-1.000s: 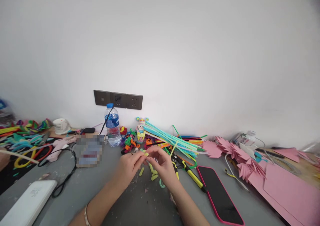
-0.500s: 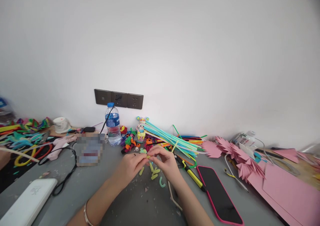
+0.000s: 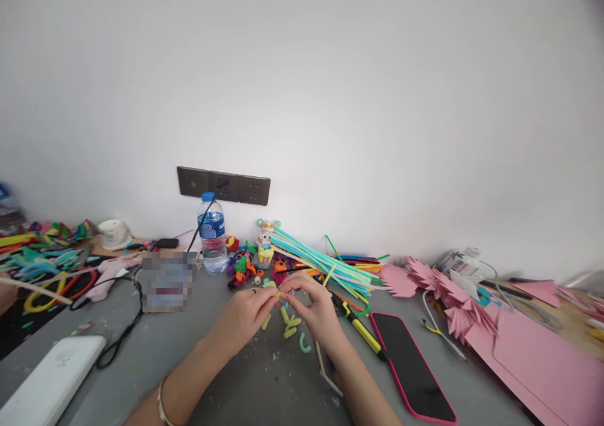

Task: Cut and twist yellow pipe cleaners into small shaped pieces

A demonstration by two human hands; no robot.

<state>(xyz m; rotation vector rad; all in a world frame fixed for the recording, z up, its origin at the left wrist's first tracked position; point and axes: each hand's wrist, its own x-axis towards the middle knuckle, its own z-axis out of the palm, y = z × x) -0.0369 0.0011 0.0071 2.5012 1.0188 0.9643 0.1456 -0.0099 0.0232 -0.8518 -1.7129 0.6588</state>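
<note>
- Yellow piece (image 3: 280, 294) is pinched between the left hand (image 3: 244, 314) and right hand (image 3: 314, 305).
- Fingers (image 3: 265, 297) cover most of it; which way its long axis points, I cannot tell.

Head-worn view, forward and down across table (image 3: 250, 385) to wall (image 3: 353, 111).

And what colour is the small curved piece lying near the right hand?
The curved piece is pale mint green, best seen in the head view.
</note>
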